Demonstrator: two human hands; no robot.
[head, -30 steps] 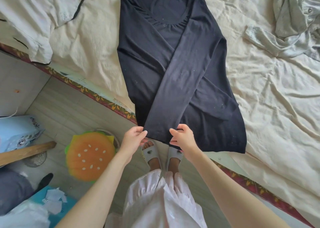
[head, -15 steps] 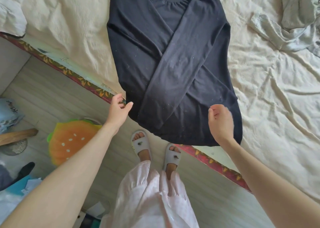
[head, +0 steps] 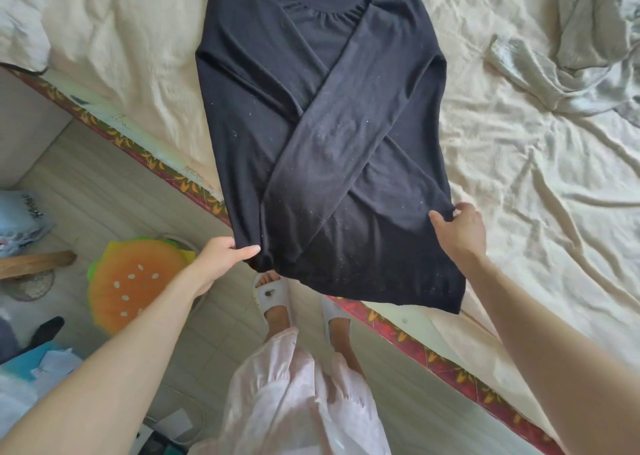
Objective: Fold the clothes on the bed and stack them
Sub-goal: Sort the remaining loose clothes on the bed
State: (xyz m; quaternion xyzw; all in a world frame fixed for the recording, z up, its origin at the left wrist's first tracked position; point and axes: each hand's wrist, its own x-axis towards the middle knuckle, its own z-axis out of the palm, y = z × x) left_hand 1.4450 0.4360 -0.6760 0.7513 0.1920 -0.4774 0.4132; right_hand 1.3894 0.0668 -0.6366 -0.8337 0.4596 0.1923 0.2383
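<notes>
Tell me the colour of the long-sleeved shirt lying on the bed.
The shirt is black, seen best in the head view.

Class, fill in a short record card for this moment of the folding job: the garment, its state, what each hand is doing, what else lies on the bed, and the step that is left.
garment: black long-sleeved top lying on the bed sheet
state: both sleeves folded across the front, crossing; lower hem hangs over the bed edge
left hand: grips the lower left edge of the top
right hand: pinches the lower right edge
other clothes: pale grey-green garment, unfolded, at the far right
floor: burger-shaped cushion
step left: probably folding the hem up toward the collar
</notes>
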